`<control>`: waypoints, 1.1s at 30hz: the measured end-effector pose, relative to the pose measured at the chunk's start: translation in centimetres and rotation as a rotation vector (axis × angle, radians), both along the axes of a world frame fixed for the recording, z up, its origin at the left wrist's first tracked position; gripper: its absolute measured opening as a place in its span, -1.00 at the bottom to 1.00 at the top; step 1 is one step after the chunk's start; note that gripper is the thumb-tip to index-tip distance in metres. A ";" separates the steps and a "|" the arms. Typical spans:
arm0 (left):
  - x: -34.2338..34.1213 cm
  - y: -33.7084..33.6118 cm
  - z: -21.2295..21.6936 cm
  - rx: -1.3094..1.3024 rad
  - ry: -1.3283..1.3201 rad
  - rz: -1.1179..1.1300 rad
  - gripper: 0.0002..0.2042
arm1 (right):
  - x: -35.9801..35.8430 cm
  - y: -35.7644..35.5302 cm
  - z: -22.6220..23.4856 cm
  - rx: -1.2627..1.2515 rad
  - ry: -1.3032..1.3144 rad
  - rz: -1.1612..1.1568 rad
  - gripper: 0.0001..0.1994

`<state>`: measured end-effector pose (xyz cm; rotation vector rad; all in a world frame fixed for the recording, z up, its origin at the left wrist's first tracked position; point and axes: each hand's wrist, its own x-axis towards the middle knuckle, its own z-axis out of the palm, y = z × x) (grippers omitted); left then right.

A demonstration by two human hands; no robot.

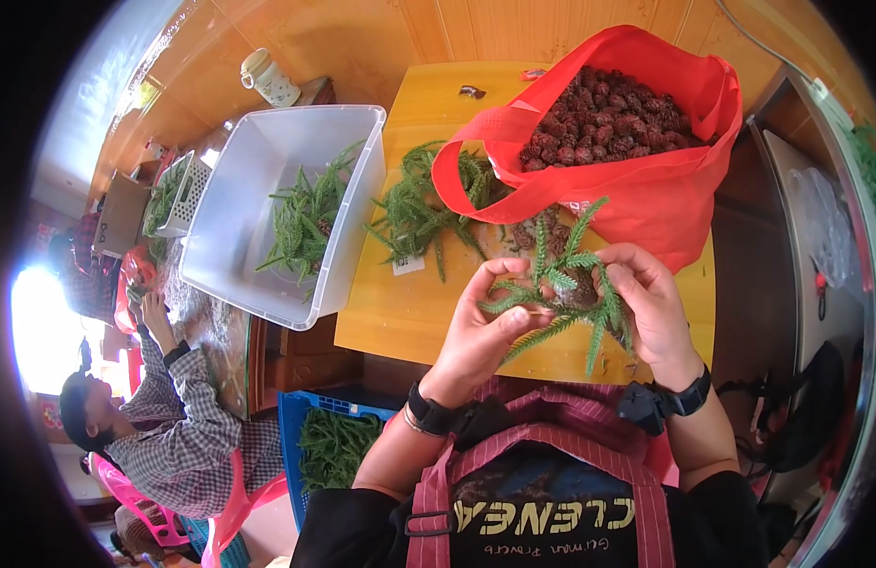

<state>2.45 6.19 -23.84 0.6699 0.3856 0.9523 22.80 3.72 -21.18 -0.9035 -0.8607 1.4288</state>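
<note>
Just in front of the red bag [665,204] of cones, both hands pinch one green sprig [561,289]: left hand [480,331] grips its stem, right hand [651,308] clamps the branchlets, spreading it above the bench [400,312].

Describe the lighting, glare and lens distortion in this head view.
Head view: daylight is strong on the red bag and the yellow table; glare blows out the far left edge beside the seated person; fisheye bends the white tub; both hands, left hand and right hand, look sharp.

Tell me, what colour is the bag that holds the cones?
The bag is red, shown in the head view.
</note>
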 end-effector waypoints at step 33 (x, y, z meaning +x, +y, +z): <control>-2.1 0.9 2.5 0.567 0.722 0.094 -0.84 | -0.8 -1.0 2.2 0.069 -0.324 0.191 -0.84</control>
